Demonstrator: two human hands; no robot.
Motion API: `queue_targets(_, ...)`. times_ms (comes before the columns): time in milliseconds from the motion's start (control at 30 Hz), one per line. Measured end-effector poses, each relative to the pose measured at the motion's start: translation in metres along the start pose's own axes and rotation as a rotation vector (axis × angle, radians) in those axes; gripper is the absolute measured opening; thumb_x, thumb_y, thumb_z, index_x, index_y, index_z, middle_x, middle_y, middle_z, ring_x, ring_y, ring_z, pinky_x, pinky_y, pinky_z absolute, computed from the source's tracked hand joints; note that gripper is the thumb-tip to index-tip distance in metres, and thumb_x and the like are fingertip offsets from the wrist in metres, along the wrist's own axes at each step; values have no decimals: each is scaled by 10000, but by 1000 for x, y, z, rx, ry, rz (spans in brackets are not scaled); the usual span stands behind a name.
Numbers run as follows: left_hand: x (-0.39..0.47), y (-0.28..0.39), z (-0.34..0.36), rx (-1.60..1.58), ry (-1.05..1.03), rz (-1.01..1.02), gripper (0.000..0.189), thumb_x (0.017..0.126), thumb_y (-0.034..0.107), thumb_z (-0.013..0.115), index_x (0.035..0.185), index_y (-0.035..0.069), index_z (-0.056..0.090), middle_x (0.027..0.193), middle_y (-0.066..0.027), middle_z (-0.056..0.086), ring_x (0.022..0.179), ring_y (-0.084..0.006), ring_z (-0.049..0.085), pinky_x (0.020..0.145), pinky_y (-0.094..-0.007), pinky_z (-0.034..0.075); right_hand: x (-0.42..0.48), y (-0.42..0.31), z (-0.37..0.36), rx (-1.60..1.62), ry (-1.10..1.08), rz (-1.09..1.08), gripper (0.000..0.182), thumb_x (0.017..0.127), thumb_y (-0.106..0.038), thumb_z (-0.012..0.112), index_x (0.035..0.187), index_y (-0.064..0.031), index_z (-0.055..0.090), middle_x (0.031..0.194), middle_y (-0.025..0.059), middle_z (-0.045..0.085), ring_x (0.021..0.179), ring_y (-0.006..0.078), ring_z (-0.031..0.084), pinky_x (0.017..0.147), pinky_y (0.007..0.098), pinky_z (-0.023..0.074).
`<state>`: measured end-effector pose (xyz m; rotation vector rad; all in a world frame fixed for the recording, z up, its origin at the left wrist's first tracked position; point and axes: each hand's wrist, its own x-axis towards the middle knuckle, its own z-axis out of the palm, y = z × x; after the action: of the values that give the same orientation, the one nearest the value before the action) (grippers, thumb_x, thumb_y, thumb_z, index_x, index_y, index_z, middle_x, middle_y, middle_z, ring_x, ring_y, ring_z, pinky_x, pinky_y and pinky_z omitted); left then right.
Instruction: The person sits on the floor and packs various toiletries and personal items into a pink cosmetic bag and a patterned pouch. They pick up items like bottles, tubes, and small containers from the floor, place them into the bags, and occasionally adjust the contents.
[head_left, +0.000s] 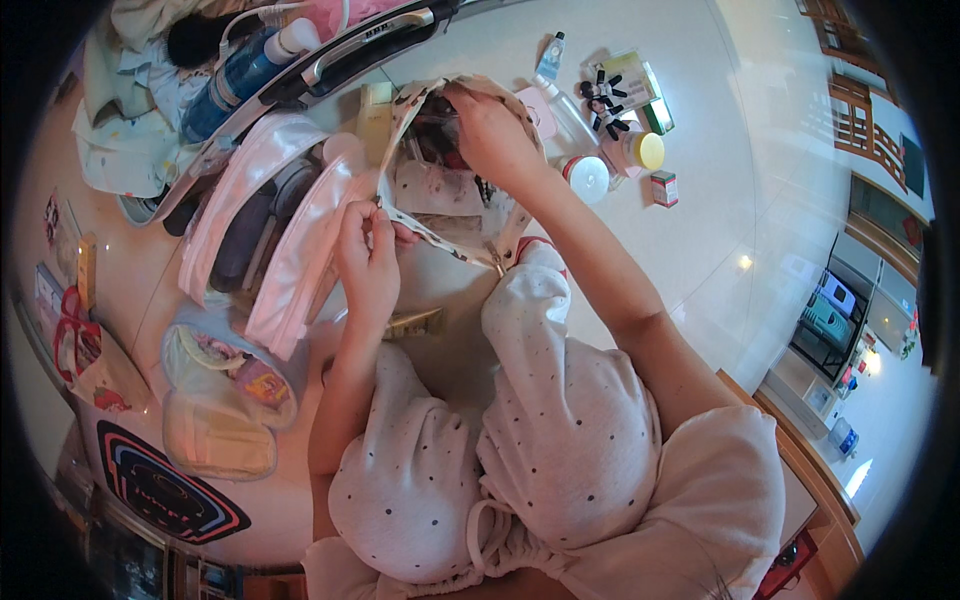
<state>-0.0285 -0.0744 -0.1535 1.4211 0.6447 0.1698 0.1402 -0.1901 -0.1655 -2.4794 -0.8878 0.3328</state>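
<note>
A zippered cosmetic pouch (450, 244) with dark prints on a pale rim lies wide open on the floor before me. With thumb and fingers, my left hand (369, 244) grips its near left edge. My right hand (491, 135) reaches into the pouch from the right, over dark small items (436, 135). Its fingertips are partly hidden, so whether they hold anything cannot be told. The zipper pull (496, 259) hangs at the near corner. Left of the pouch, a pink satin zippered bag (289, 262) stands open with dark containers inside.
An open suitcase (360, 52) holds clothes and a blue pump bottle (240, 82). To the right are a clear bottle (566, 112), a white-lidded jar (587, 180), a yellow-lidded jar (646, 150) and a small box (664, 188). A blue-trimmed pouch (225, 390) lies at left; a gold tube (415, 323) is between my legs.
</note>
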Motion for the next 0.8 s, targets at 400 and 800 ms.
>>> queue_targets(400,3,3,0,-97,10,-40,105,939,59,409,855,5,440,662,-73,561,589,-127,588,561,-235,503,10,11,11,-221,-440,128,284,748,-241,621,912,-10,599,808,173,626,806,336,610,718,422,485)
queue_targets(800,4,1,-2,-58,17,-14,96,933,46,417,853,0,442,667,-69,558,592,-120,587,555,-231,502,-37,-10,-35,-10,-785,-87,190,785,-134,520,941,-80,614,879,148,627,805,333,591,723,421,460)
